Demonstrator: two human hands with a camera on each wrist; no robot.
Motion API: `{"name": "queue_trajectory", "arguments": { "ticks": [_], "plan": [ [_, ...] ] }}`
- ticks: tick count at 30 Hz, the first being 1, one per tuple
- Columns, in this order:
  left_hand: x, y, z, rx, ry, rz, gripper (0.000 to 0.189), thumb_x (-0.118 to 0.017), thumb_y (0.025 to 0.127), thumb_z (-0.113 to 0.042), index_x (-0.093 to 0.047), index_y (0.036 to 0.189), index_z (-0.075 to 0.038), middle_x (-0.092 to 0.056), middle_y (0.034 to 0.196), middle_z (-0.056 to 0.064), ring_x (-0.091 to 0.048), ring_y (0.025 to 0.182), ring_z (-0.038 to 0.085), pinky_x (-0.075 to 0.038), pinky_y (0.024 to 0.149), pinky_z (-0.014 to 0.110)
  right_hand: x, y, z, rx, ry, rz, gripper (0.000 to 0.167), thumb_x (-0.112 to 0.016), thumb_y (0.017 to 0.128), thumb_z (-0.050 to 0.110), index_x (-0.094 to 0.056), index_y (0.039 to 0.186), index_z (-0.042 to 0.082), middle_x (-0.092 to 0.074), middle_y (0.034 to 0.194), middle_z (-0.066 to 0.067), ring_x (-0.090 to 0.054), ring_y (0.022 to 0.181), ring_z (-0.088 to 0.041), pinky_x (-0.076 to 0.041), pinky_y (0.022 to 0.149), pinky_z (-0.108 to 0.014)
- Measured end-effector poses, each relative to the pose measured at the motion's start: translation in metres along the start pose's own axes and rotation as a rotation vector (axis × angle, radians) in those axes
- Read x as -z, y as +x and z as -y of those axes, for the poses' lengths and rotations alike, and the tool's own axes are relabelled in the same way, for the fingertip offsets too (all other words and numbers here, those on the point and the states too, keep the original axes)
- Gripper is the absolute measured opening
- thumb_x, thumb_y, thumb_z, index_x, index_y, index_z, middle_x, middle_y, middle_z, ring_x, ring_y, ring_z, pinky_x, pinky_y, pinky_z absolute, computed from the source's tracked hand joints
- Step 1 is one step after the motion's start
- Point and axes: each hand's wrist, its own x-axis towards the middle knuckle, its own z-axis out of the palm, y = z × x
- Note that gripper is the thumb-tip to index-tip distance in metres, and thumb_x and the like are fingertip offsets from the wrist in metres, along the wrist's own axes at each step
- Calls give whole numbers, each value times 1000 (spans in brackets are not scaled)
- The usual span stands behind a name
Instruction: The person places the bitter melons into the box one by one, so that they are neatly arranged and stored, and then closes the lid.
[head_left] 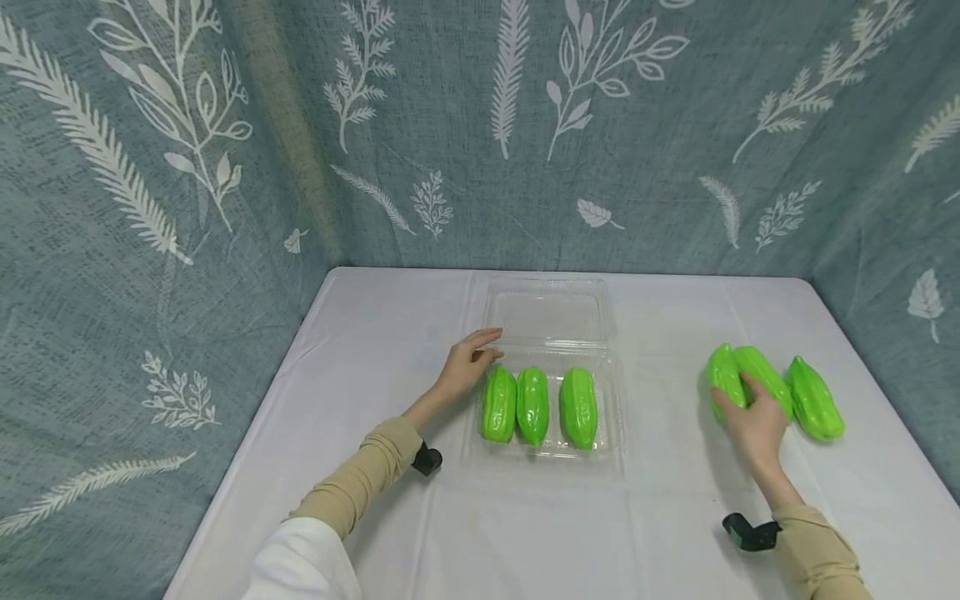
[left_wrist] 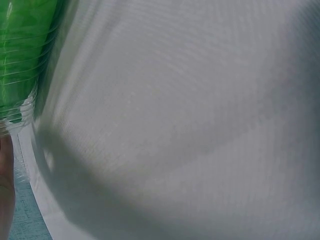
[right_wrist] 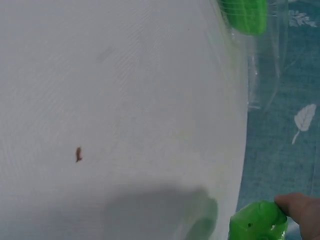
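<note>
On the white table, a clear plastic clamshell box [head_left: 617, 417] lies with its lid [head_left: 547, 312] folded back. Three glossy green ridged gourds sit lengthwise in it: a left one [head_left: 498, 404], a middle one [head_left: 532, 406] and a right one [head_left: 578, 408], with a wider gap before the last. My left hand [head_left: 467, 364] is at the box's upper left corner, fingers extended; whether it touches the rim I cannot tell. Far right, my right hand [head_left: 757, 425] grips a green gourd [head_left: 722, 367] between thumb and fingers. The right wrist view shows the thumb against this gourd [right_wrist: 255, 220].
Two more green gourds lie beside my right hand: a near one [head_left: 761, 367] and a farther one [head_left: 816, 400]. A patterned teal curtain [head_left: 465, 200] hangs behind and at both sides of the table. A small brown speck [right_wrist: 78, 154] marks the white cloth.
</note>
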Motion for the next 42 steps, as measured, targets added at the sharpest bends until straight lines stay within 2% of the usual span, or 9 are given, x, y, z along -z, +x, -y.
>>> {"name": "queue_trajectory", "arguments": {
  "ticks": [10, 15, 20, 21, 24, 27, 31, 34, 42],
  "plan": [
    [0, 0, -2, 0, 25, -12, 37, -45, 95, 6, -46, 131, 14, -43, 141, 28, -61, 108, 41, -55, 96, 37, 1, -4, 13, -5, 23, -10, 62, -60, 92, 24, -37, 142, -5, -40, 141, -32, -36, 132, -46, -32, 110, -59],
    [0, 0, -2, 9, 15, -14, 37, -46, 95, 6, -46, 132, 13, -44, 141, 27, -62, 108, 40, -55, 96, 37, 0, -7, 20, 14, 53, -24, 61, -61, 92, 25, -39, 141, -4, -42, 140, -31, -45, 125, -42, -39, 106, -55],
    [-3, 4, 10, -14, 32, -32, 37, -46, 95, 6, -46, 131, 14, -44, 140, 28, -63, 106, 40, -56, 93, 35, -2, -11, 27, 34, 79, -3, 62, -61, 92, 27, -39, 142, -3, -39, 143, -29, -45, 127, -45, -46, 102, -52],
    [-4, 5, 15, -16, 31, -37, 37, -46, 95, 6, -47, 131, 13, -44, 140, 27, -63, 106, 40, -56, 93, 35, -2, -12, 28, 38, 80, -1, 62, -61, 92, 28, -39, 142, -2, -39, 143, -29, -45, 127, -46, -48, 101, -50],
    [-6, 10, 29, -14, 21, -45, 37, -47, 96, 3, -48, 133, 10, -45, 142, 23, -63, 106, 38, -56, 94, 34, -3, -13, 30, 52, 83, -1, 62, -62, 91, 28, -40, 141, -2, -41, 142, -29, -48, 124, -45, -55, 89, -25],
    [-7, 12, 36, -6, 9, -44, 38, -48, 96, 2, -48, 133, 8, -45, 142, 21, -64, 107, 36, -56, 94, 33, -3, -13, 32, 53, 92, 2, 63, -63, 91, 29, -40, 141, -1, -40, 143, -27, -48, 124, -44, -53, 86, -20],
    [-7, 12, 37, 2, 6, -39, 38, -48, 96, 1, -48, 134, 8, -45, 143, 20, -64, 107, 35, -56, 93, 31, -4, -14, 34, 49, 113, 8, 63, -62, 91, 29, -40, 142, -1, -39, 145, -26, -47, 125, -44, -47, 96, -41],
    [-7, 12, 35, 3, 10, -37, 38, -48, 96, 2, -48, 133, 8, -45, 143, 21, -64, 107, 36, -56, 94, 33, -4, -15, 36, 50, 125, 18, 62, -61, 92, 28, -39, 142, -1, -37, 146, -26, -46, 126, -45, -45, 98, -48],
    [-2, 2, 4, -8, 3, -5, 38, -45, 95, 8, -45, 132, 14, -41, 141, 29, -60, 108, 44, -54, 96, 42, -7, -18, 42, 66, 153, 42, 62, -60, 93, 28, -37, 143, -2, -33, 148, -27, -44, 127, -47, -46, 100, -51]
  ]
}}
